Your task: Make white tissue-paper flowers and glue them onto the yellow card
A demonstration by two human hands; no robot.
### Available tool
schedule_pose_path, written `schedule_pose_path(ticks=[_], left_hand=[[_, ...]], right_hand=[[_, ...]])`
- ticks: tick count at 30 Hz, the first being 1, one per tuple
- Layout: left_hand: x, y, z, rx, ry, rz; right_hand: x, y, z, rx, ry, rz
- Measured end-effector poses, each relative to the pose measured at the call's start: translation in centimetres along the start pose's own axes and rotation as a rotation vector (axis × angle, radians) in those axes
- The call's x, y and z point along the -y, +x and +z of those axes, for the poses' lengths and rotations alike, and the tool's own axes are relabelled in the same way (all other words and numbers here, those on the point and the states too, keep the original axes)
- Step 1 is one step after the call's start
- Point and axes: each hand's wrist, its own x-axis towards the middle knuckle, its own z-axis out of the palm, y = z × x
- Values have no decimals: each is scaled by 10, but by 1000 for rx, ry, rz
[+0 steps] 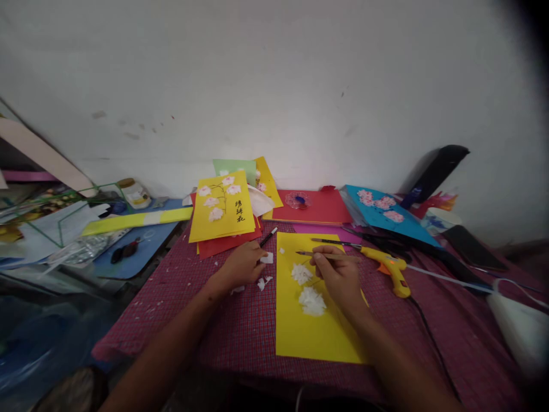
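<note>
My right hand point(338, 277) pinches a slender wooden stick point(305, 253) with a dark pointed tip, a pencil or a thin brush. Its tip hovers over or touches a yellow sheet point(295, 337); I cannot tell which. Two ruffled white paper flowers, an upper one point(302, 273) and a lower one point(312, 301), sit on that sheet beside thin drawn stems. A small white bit point(282, 250) lies near its top left. My left hand point(245, 266) is closed at the sheet's left, fingertips at a white paper piece point(267, 258). Torn white scraps point(265, 282) lie below it.
A yellow hot glue gun point(392, 268) with a cord and a dark-handled brush point(330, 241) lie to the right. Behind are a finished flower card point(221, 209), a red sheet point(315, 209) and a blue flower card point(386, 212). A black marker point(269, 236) lies near my left hand.
</note>
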Motion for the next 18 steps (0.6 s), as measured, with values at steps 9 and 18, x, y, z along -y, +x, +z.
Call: schedule_pose_path(ticks=[9, 18], left_hand=[[-1, 4, 1, 94, 105, -38], [1, 1, 3, 29, 44, -8]], right_hand=[[3, -1, 0, 2, -16, -8], [-3, -1, -1, 22, -42, -16]])
